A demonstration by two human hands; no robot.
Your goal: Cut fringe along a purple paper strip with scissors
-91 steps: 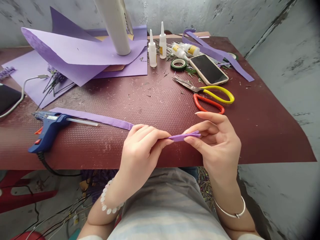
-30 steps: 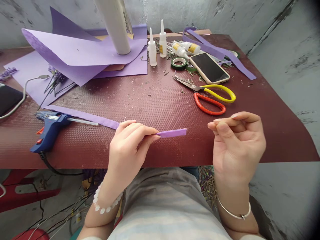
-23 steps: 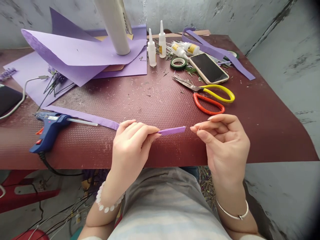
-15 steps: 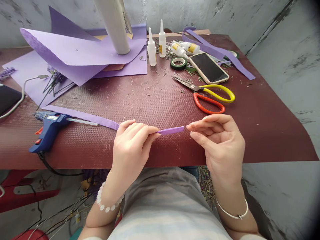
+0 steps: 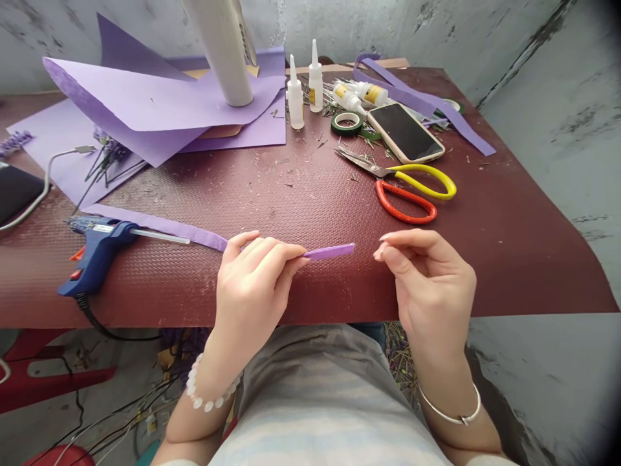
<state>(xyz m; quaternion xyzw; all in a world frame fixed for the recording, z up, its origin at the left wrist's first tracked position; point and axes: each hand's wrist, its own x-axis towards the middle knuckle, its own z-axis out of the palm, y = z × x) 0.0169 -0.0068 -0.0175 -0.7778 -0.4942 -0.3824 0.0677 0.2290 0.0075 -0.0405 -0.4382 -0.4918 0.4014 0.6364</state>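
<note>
My left hand [image 5: 259, 275] pinches a long purple paper strip [image 5: 332, 252] between thumb and forefinger. The strip's narrow, folded-looking end sticks out to the right of the fingers, and its flat tail runs left across the table toward the blue glue gun [image 5: 99, 249]. Just right of that end, apart from it, my right hand [image 5: 431, 278] has thumb and fingertips pressed together; whatever may be between them is too small to make out. Beyond the right hand lie scissors [image 5: 388, 172] with one yellow and one red handle.
A phone [image 5: 406, 133], a green tape roll [image 5: 346, 123] and several white glue bottles [image 5: 295, 97] stand or lie at the back. Purple paper sheets [image 5: 160, 107] and a white cylinder [image 5: 226, 58] occupy the back left. The brown table [image 5: 524, 252] ends near my lap.
My right hand has drawn slightly right, away from the strip's end, and its fingertips have closed together. My left hand has shifted a little left with the strip.
</note>
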